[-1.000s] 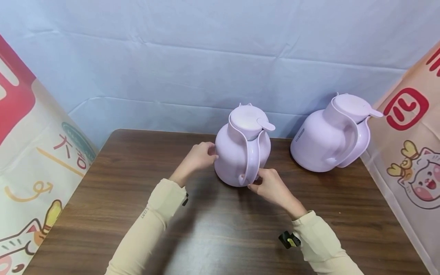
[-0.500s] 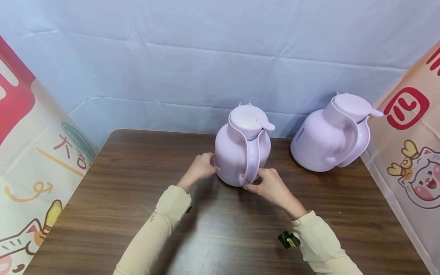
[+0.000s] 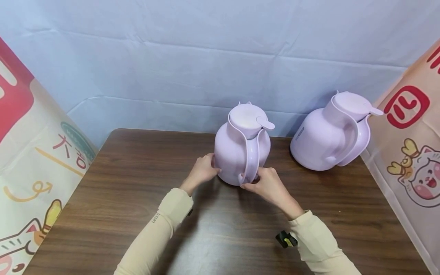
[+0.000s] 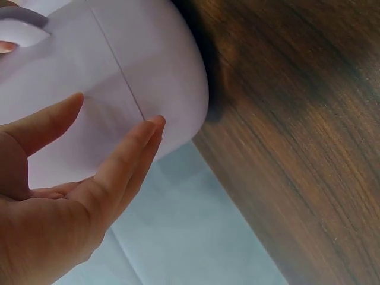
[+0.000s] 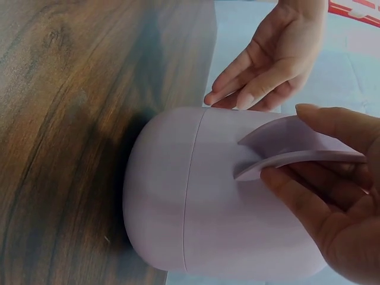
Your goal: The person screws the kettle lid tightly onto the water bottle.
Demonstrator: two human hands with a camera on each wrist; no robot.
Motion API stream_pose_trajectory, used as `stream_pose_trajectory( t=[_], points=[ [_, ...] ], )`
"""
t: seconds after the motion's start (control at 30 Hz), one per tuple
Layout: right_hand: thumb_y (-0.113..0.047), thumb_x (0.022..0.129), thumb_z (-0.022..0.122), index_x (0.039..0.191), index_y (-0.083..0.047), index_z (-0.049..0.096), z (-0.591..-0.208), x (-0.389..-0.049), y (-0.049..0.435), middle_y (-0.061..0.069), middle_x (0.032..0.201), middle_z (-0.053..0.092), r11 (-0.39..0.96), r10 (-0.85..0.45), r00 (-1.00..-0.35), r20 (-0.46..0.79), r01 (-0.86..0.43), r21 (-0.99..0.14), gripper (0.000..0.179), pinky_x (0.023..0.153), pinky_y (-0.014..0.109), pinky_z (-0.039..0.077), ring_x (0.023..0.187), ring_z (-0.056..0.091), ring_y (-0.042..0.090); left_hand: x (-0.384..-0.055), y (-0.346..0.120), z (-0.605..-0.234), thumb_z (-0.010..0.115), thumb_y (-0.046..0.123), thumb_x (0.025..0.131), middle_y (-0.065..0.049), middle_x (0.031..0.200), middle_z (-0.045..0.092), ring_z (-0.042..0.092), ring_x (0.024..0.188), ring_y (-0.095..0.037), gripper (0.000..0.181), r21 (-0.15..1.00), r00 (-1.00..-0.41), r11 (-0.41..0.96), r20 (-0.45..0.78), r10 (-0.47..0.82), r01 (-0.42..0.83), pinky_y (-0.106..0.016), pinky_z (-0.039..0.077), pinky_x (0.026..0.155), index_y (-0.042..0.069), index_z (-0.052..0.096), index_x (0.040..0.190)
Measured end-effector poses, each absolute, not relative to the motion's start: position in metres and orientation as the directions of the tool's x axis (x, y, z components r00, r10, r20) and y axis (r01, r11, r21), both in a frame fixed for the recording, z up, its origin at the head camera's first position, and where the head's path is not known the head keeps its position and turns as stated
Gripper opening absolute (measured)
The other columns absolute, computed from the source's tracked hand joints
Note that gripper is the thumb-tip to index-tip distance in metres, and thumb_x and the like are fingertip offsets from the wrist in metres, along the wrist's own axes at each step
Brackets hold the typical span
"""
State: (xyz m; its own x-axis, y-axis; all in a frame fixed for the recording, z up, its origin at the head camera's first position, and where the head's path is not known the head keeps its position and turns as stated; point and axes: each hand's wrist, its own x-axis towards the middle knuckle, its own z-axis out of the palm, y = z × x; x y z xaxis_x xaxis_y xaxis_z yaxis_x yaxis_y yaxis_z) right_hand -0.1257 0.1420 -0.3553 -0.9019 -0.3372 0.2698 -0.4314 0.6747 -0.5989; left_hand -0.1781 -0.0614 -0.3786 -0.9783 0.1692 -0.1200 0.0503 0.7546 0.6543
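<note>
A lilac insulated jug (image 3: 228, 151) stands upright on the wooden table, its handle (image 3: 253, 156) facing the person and its lid lever pointing right. Beside the jug's lower left side is my left hand (image 3: 203, 169). In the left wrist view its thumb and fingers (image 4: 127, 160) are nearly straight, with fingertips right at the seam around the body (image 4: 139, 71). My right hand (image 3: 270, 186) pinches the handle's lower end; the right wrist view has the handle (image 5: 297, 159) between thumb and fingers. The jug's far side is hidden.
A second jug of the same lilac kind (image 3: 314, 143) stands at the back right of the wooden table (image 3: 144, 160). A pale blue cloth (image 3: 172, 57) hangs behind. Printed sheets with cartoon figures flank the left (image 3: 41, 172) and right (image 3: 409, 160) sides.
My left hand has shifted down along the jug's left side and slightly to the right. The right fingers have moved a little further around the handle's lower end. Both jugs have kept their places.
</note>
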Motion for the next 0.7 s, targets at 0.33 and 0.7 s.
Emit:
stream_pose_trajectory(
  t=[0.33,0.7],
  points=[
    [-0.011,0.067,0.078,0.070,-0.007,0.064,-0.3558,-0.1273,0.1391,-0.001,0.061,0.060,0.672,-0.333,-0.896,0.293,-0.443,-0.593,0.015,0.055,0.031,0.045,0.059,0.056,0.015,-0.1776,-0.0598,-0.3819,0.071,0.013,0.076,-0.005,0.075,0.055,0.053,0.071,-0.020,0.038,0.641,-0.984,0.763,-0.067,0.164,0.084,-0.031,0.044,0.064,-0.003,0.055,0.106],
    [-0.008,0.065,0.079,0.072,-0.005,0.064,-0.3554,-0.1278,0.1403,0.002,0.064,0.061,0.667,-0.338,-0.895,0.293,-0.447,-0.596,0.016,0.056,0.031,0.045,0.060,0.055,0.014,-0.1751,-0.0548,-0.3824,0.072,0.011,0.076,-0.009,0.081,0.060,0.055,0.075,-0.021,0.033,0.642,-0.987,0.764,-0.066,0.144,0.069,-0.032,0.045,0.069,-0.002,0.057,0.104]
  ],
)
